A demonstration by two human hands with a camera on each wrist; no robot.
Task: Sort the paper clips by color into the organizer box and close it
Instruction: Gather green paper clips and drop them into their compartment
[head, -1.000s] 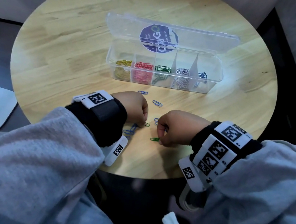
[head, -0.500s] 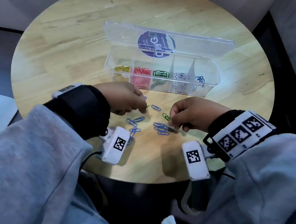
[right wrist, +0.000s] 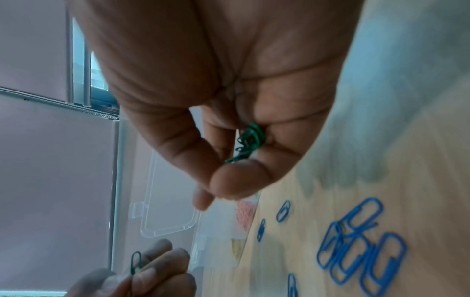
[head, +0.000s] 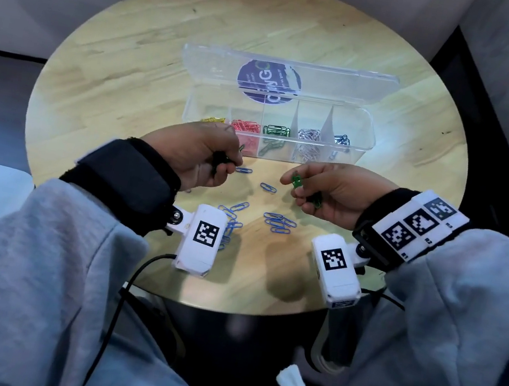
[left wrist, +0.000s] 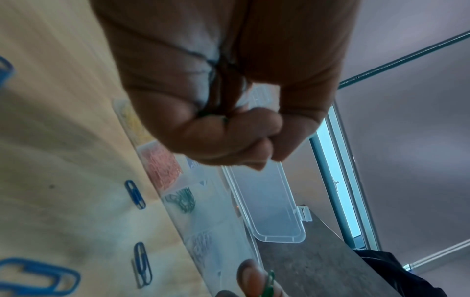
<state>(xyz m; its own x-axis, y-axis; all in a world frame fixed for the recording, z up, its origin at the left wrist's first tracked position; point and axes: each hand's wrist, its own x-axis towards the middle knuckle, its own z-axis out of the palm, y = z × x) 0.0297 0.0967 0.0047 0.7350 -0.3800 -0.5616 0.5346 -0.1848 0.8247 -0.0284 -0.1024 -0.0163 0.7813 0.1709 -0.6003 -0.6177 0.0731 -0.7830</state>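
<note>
Both grips closed on green clips: left hand (head: pixel 201 154) and right hand (head: pixel 333 192) hold them above desk (head: pixel 99 68), near open box (head: pixel 367 134), likely bound for its green slot.

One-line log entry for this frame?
left hand: holds green clip | right hand: holds green clips | blue clips: loose on table | organizer box: open

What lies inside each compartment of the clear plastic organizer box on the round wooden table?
In the clear plastic organizer box, left to right: yellow clips, red clips, green clips, silver clips, dark blue clips. The left hand covers part of the yellow compartment.
</note>
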